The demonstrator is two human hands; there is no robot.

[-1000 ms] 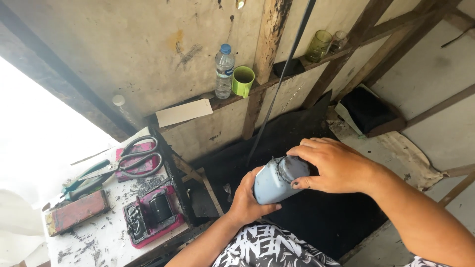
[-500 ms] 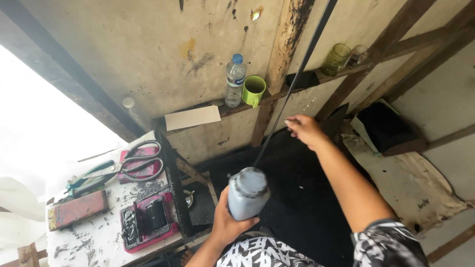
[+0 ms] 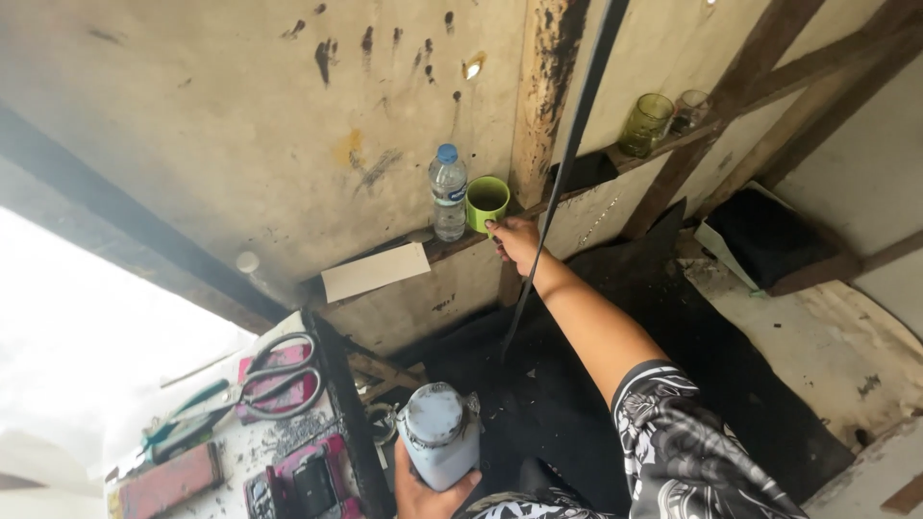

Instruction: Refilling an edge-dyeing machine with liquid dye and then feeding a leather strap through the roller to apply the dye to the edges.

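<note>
Fingers of your left hand (image 3: 423,485) wrap around the lower part of a pale blue-grey bottle (image 3: 440,432), holding it upright near the bottom edge of the view; most of that hand is cut off by the frame, so only the thumb and part of the palm show.

At far left, strong daylight washes out the scene and nothing can be made out there. Beside it, the worktop (image 3: 260,447) carries a pair of scissors (image 3: 279,377) with grey handles, a green-handled tool (image 3: 187,423) partly lost in glare, a reddish flat block (image 3: 165,481) and a pink-edged dark case (image 3: 308,481), the last cut by the lower edge.

Higher up, a narrow wooden ledge (image 3: 437,248) runs along the stained wall. On it lie a pale card (image 3: 375,271), then a clear water bottle (image 3: 448,192) with a blue cap, then a green cup (image 3: 487,203) just beside it.

Your right hand (image 3: 517,240) reaches up to that ledge, its fingers bent at the base of the green cup; whether they touch or grip it you cannot tell from this angle. A dark cable (image 3: 567,163) hangs down across the wrist. Farther right, a green glass (image 3: 646,123) stands on a beam.

The blue-grey bottle stays well apart from your right hand, low and to its left.
</note>
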